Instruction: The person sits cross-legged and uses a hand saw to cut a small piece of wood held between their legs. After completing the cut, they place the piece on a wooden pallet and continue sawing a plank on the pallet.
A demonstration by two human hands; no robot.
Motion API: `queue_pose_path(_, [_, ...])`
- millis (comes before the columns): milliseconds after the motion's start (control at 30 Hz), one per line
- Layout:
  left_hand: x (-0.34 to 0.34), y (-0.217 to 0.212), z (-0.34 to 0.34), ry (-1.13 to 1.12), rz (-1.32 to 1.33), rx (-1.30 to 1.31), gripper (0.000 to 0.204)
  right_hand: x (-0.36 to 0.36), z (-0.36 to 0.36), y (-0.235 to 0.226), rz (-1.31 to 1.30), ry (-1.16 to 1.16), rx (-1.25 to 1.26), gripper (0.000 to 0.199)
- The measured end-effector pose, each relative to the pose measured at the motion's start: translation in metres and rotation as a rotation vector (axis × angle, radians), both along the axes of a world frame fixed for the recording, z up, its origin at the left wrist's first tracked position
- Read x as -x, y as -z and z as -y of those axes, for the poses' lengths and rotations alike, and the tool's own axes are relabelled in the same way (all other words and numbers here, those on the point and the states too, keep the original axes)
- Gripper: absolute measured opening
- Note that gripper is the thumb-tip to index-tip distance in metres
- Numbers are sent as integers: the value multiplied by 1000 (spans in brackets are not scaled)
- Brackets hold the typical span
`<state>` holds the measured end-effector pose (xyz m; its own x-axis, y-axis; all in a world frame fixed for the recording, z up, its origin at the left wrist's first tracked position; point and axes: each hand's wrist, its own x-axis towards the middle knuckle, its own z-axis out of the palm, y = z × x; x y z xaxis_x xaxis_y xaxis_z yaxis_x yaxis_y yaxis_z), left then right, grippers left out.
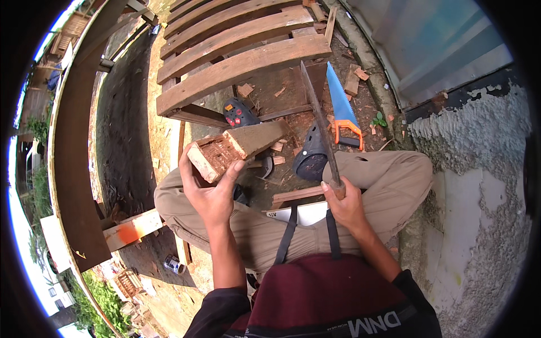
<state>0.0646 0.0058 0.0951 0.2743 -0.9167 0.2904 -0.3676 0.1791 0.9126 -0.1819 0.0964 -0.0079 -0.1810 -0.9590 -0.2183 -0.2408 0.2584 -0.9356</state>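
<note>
My left hand [211, 191] grips the near end of a short wooden block [236, 146] whose cut end shows rough reddish grain; the block tilts up and away from me above my knees. My right hand [346, 203] is closed on the handle of a long dark blade, a machete [318, 115], which points up and away, its tip near the front slat of a wooden pallet [236, 62]. The blade stands to the right of the block, not touching it. I sit with my legs in tan trousers spread apart.
A hand saw [342, 107] with a blue blade and orange handle lies on the ground to the right. Dark sandals [310, 155] and a black-and-red tool [239, 112] lie by wood chips. A rough concrete wall [479, 163] rises at right, a dark timber beam [73, 169] at left.
</note>
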Motion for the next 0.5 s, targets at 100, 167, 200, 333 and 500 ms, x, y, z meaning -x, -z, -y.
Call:
queue_pose_path(100, [19, 13, 8, 40, -91, -2, 76, 6, -4, 4, -55, 5, -8, 31])
queue_pose_path(167, [26, 23, 18, 50, -103, 0, 76, 10, -2, 10, -92, 21, -14, 34])
queue_pose_path(200, [30, 31, 24, 62, -92, -4, 75, 13, -1, 11, -72, 30, -44, 35])
queue_pose_path(333, [34, 86, 39, 79, -47, -154, 70, 11, 5, 10, -25, 24, -116, 36])
queue_pose_path(500, [32, 94, 40, 111, 41, -29, 51, -12, 26, 1, -4, -25, 20, 33])
